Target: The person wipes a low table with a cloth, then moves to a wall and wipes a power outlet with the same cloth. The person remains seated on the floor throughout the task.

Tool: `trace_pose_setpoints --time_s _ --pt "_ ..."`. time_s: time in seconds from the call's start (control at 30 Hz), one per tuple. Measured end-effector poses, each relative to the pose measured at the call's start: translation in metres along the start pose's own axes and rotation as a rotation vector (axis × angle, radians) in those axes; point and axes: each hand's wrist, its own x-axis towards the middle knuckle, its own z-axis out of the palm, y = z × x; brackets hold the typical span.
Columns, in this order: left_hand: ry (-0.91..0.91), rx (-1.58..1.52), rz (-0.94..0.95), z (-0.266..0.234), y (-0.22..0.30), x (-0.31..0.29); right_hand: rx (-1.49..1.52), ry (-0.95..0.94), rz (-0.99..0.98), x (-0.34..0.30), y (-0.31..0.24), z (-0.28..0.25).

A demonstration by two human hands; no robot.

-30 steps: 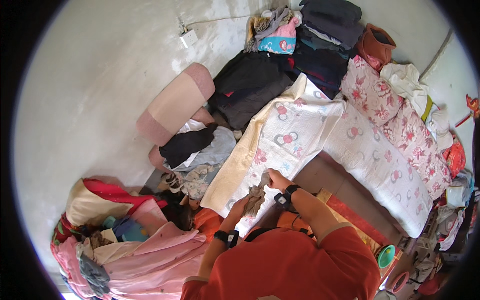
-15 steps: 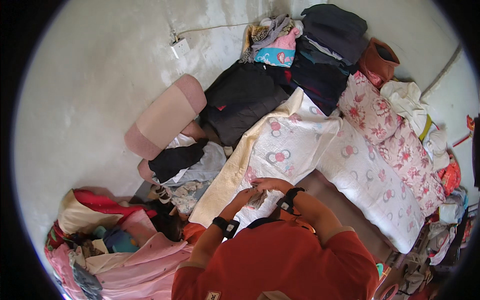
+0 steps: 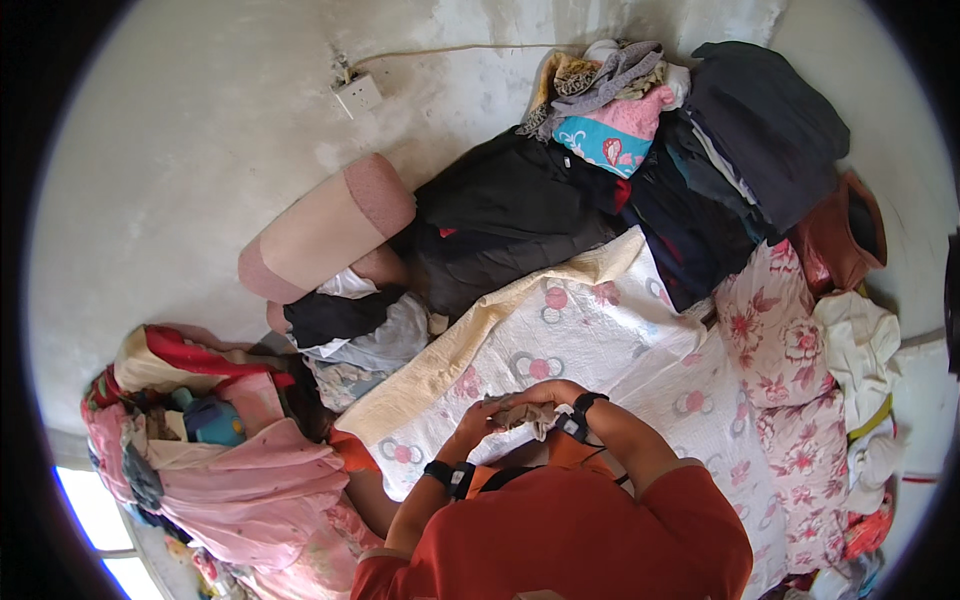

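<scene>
In front of my chest, both hands hold a small crumpled grey-beige cloth (image 3: 527, 416) whose exact kind I cannot make out. My left hand (image 3: 478, 421) is closed on its left end. Curled over the top and right side is my right hand (image 3: 549, 393), also closed on it. Beneath and beyond them spreads a white quilted sheet (image 3: 540, 330) with pink and grey round patterns and a cream edge, its far corner raised. Dark bands with small devices circle both wrists.
Folded dark clothes (image 3: 765, 130) and black garments (image 3: 510, 210) are heaped along the wall. A beige-pink bolster (image 3: 325, 230) leans at left. Floral pillows (image 3: 780, 340) lie at right, beside a brown bag (image 3: 840, 235). Pink bedding (image 3: 250, 490) lies at lower left. A socket (image 3: 358, 96) is on the wall.
The view has turned, so the piles sit further right and a bright window shows at lower left. More of the cloth shows between my hands, which still hold it.
</scene>
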Motion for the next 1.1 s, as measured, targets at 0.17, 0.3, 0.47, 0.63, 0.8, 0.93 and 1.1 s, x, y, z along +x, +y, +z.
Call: trace_pose_setpoints --time_s 0.17,0.3,0.47,0.63,0.8,0.93,1.1 --pt "0.246 -0.704 -0.608 0.033 0.023 0.023 -0.039 -0.123 -0.035 0.021 0.013 -0.054" --pt "0.389 -0.699 -0.587 0.039 0.030 0.013 -0.096 -0.100 -0.049 -0.005 -0.017 -0.042" --pt "0.551 -0.886 -0.699 0.042 0.021 0.008 -0.104 -0.111 -0.131 0.018 -0.015 -0.043" --pt "0.679 -0.898 -0.631 0.053 0.031 -0.001 -0.072 -0.171 -0.098 0.013 -0.045 -0.036" --pt "0.747 -0.994 -0.764 0.046 0.035 -0.003 -0.036 -0.229 -0.095 0.004 -0.058 -0.022" --pt "0.751 -0.957 -0.772 0.044 0.037 0.004 0.059 -0.250 -0.123 0.004 -0.052 -0.024" --pt "0.703 -0.895 -0.816 0.056 0.044 0.031 0.031 -0.248 -0.084 0.000 -0.038 -0.048"
